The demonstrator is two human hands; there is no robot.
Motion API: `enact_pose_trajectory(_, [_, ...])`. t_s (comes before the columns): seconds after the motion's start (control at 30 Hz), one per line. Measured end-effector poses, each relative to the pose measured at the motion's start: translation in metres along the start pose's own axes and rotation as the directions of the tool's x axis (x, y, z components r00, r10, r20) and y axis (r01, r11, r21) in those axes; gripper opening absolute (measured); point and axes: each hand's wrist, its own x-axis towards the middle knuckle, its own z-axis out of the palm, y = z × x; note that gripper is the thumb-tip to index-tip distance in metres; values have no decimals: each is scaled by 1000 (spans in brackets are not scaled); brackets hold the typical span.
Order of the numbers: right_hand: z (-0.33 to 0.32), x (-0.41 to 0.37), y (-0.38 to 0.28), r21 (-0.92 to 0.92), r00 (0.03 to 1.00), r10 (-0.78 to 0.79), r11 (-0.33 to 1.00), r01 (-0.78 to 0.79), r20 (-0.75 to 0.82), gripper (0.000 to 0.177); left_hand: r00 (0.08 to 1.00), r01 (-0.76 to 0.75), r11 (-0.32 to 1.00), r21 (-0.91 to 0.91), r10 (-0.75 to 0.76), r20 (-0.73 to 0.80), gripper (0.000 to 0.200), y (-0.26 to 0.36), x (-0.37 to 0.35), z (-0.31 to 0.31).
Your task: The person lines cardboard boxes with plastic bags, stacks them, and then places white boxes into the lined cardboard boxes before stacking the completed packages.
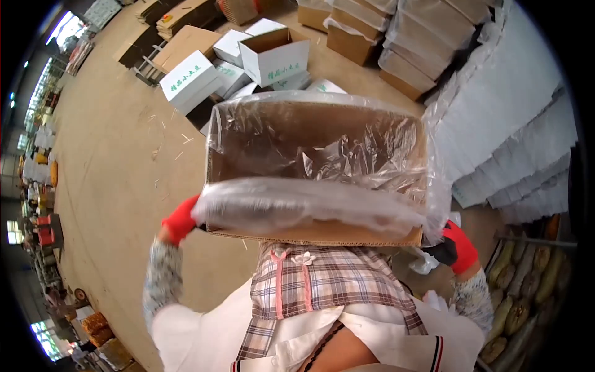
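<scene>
An open cardboard box [260,139] is in front of my body, its brown inside facing up. A clear plastic liner [297,197] lines it, folded over the far and right rims. Along the near side the liner is bunched and blurred by motion, with a strip of bare cardboard below it. My left hand [181,220], in a red glove, is closed on the liner at the near left corner. At the near right corner, my right hand [457,248], in a red and black glove, is closed on the liner; its fingertips are partly hidden.
White boxes with green lettering [276,61] lie in a loose pile beyond the box. Lined cartons [421,46] are stacked at the back right, beside stacked white sheets or flattened cartons [496,118]. A crate of long, brownish-green produce [520,285] stands at lower right.
</scene>
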Motion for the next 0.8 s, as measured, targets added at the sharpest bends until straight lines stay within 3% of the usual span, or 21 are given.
enact_pose_trajectory(0.07, [-14,-6,25,365,996,-93,927,89,-6,41,991,-116,854,-507,136,2,51,-17,-34,21])
enact_pose_trajectory(0.1, [-45,-3,51,376,996,-90,922,93,-26,41,957,-226,720,-656,290,-11,54,-48,-34,20])
enact_pose_trajectory(0.13, [-97,5,91,333,976,-209,917,219,-67,39,901,-307,541,-783,429,-57,57,-87,-26,23])
enact_pose_trajectory(0.17, [-113,16,117,320,961,-257,906,277,-106,39,904,-291,547,-785,425,-39,57,-123,-14,36])
enact_pose_trajectory(0.2, [-129,28,142,303,942,-303,893,334,-145,38,890,-447,669,-594,397,-223,52,-160,2,51])
enact_pose_trajectory(0.23, [-136,43,162,285,914,-344,873,395,-213,40,918,-381,616,-690,342,-201,49,-179,26,44])
enact_pose_trajectory(0.3, [-122,86,136,192,857,-432,850,491,-282,45,961,-248,467,-849,229,-155,43,-216,73,29])
enact_pose_trajectory(0.4, [-61,135,19,-12,720,-668,735,678,-192,53,832,-484,839,-248,353,-428,46,-124,118,-85])
enact_pose_trajectory(0.47, [-49,154,-9,-229,700,-706,704,673,-113,52,545,-820,551,-154,671,-503,52,45,96,-58])
enact_pose_trajectory(0.5, [-52,163,-9,-380,710,-699,681,627,-81,49,508,-860,482,-167,780,-366,52,83,109,-49])
enact_pose_trajectory(0.53, [-82,168,29,-617,746,-621,692,375,-242,43,523,-845,533,-47,804,-283,51,106,130,-44])
enact_pose_trajectory(0.6, [-41,148,60,-730,655,-745,518,446,-129,45,574,-752,600,272,800,-178,49,120,156,-33])
enact_pose_trajectory(0.7, [-37,71,113,-464,371,-767,622,631,-524,39,528,-710,530,464,836,-148,47,132,129,-27])
enact_pose_trajectory(0.73, [-76,40,186,-196,320,-676,570,798,-664,39,502,-678,503,536,850,-162,46,131,108,-23])
enact_pose_trajectory(0.77, [-114,9,259,29,258,-564,382,924,-784,39,466,-643,464,610,869,-169,45,125,85,-14])
enact_pose_trajectory(0.8, [-120,-24,337,-48,158,-423,436,899,-892,30,428,-604,408,685,891,-154,45,118,58,0])
